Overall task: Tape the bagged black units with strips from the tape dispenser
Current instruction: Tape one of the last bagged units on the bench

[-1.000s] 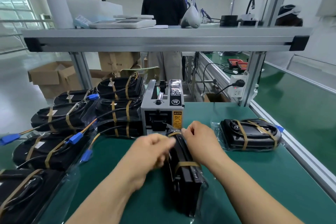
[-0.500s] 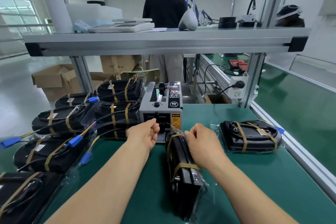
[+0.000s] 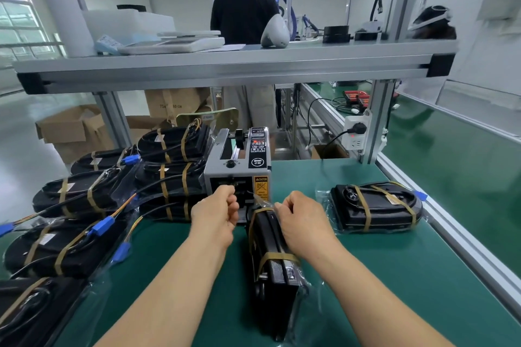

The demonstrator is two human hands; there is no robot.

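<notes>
01 held unit [image 3: 277, 276]: black unit in a clear bag, stood on its long edge on the green mat [image 3: 380, 284] at bench centre. It has two tan tape bands round it. Clock directions below are taken from this item.

02 right hand [image 3: 304, 222]: fingers curled over the far upper end of the held unit, gripping it at the far band.

03 left hand [image 3: 217, 214]: 11 o'clock, raised to the outlet of the tape dispenser [image 3: 239, 169], fingers curled in. The knuckles hide the slot, so it cannot be told whether a strip is pinched.

04 tape dispenser: 12 o'clock, grey box, its front just beside the far end of the held unit. Writing: yellow label [image 3: 261, 187] headed "CAUTION"; round badge [image 3: 257, 162] reading "SEMI". The small characters and the red display are too small to read.

05 left stack [image 3: 169, 180]: 9 to 11 o'clock, taped bagged units piled and overlapping, running out to the bench's left edge. Blue connectors [image 3: 103, 225] on thin leads lie towards the mat.

06 flat unit [image 3: 375, 207]: 2 o'clock, taped, lying flat, apart from the right hand and near the aluminium rail [image 3: 451, 239].

07 edges: the rail bounds the mat from 1 to 5 o'clock. The overhead shelf [image 3: 225, 67] crosses above the dispenser.

08 open room: a broad stretch of mat shows at 3 to 5 o'clock, between the right forearm and the rail. A narrower wedge shows at 7 to 8 o'clock, beside the left stack.

09 cardboard box [image 3: 174, 104]: beyond the bench at 11 o'clock, printed "75 … 10 CM", middle unclear.
</notes>
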